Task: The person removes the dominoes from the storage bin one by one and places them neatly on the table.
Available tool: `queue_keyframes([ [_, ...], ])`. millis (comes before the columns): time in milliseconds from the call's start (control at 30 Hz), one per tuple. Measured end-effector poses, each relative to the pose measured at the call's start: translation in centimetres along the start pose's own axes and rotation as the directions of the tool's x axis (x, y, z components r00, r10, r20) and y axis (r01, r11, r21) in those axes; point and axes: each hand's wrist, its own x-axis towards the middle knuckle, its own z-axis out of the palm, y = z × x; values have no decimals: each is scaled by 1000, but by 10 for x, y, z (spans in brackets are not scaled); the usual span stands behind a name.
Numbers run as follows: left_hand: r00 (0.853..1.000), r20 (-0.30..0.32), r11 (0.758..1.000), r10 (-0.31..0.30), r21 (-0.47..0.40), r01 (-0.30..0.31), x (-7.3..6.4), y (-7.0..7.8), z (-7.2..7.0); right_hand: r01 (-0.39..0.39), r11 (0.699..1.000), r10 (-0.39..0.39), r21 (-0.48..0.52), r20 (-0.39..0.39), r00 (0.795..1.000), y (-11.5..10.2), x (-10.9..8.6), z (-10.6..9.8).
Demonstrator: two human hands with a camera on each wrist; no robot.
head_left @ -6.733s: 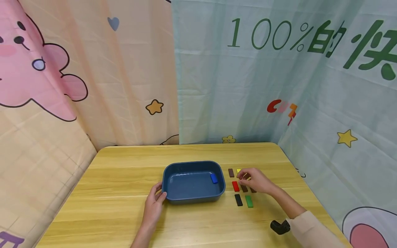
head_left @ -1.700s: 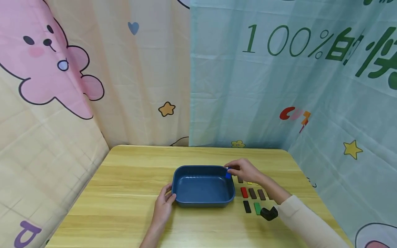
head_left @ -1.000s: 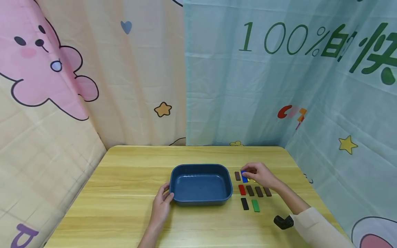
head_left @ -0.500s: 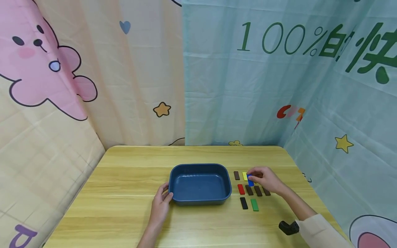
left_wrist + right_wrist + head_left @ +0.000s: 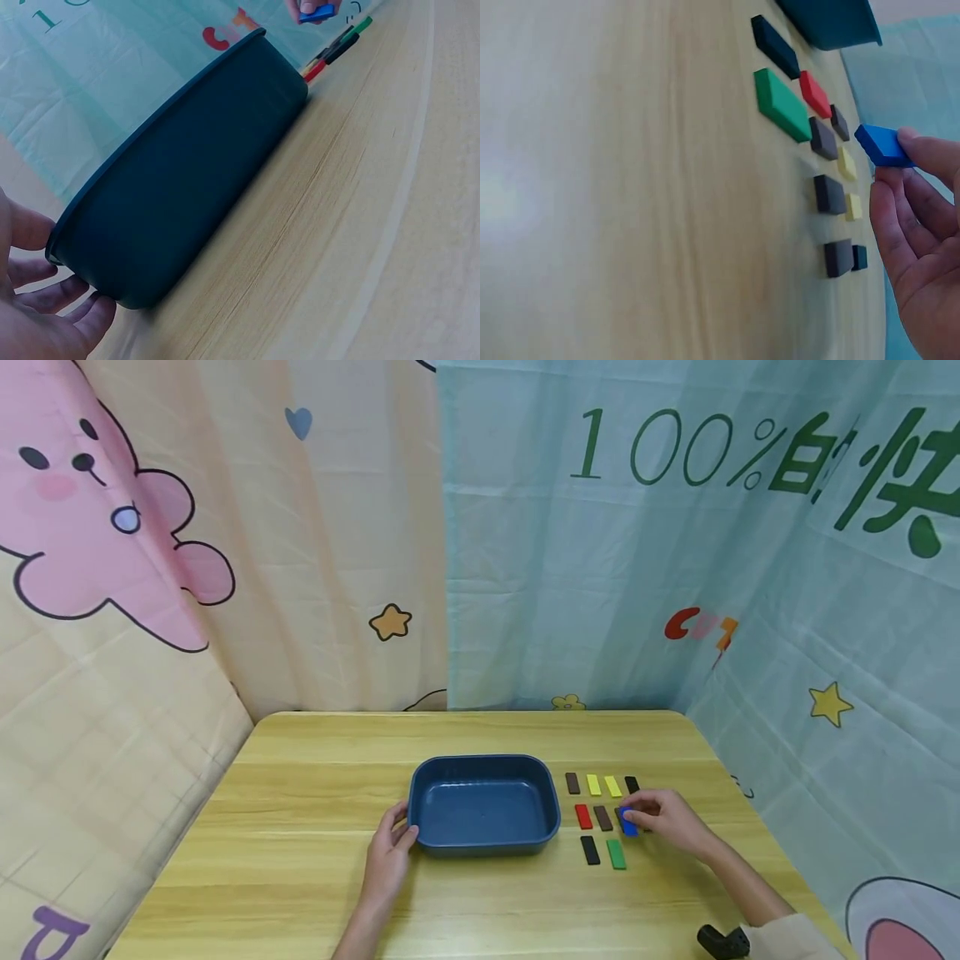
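Observation:
My left hand [image 5: 386, 852] grips the left end of a dark blue plastic basin [image 5: 483, 849], thumb at the rim and fingers against the outer wall, as the left wrist view shows. Nothing lies inside the basin. My right hand [image 5: 671, 822] pinches a blue rectangular block [image 5: 883, 145] between thumb and fingers. It is held above the tabletop, over the right part of the middle row of blocks. Below it are a red block [image 5: 582, 817], a green block [image 5: 782, 106] and dark brown blocks [image 5: 830, 195]. One brown block is mostly hidden behind the blue one in the head view.
Flat blocks lie in three rows right of the basin. The back row has a brown block [image 5: 572, 783], two yellow blocks [image 5: 603, 786] and a black block [image 5: 632, 784]. Another black block [image 5: 590, 850] lies in front. Printed curtains [image 5: 525, 568] hang behind the wooden table [image 5: 300, 877].
The blue block, earlier inside the basin, was lifted out at its right rim by my right hand, then carried rightward over the back row and toward the middle row. My left hand stayed at the basin.

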Motion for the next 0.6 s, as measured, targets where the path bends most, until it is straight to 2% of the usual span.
queue_keyframes([
  [433,1000,4,1000,-2,-28,2,0,-2,-1,-71,997,73,-28,73,995,26,-22,1],
  [600,1000,0,1000,-7,-24,7,1,-2,0,-63,997,65,-48,55,996,32,-24,4],
])
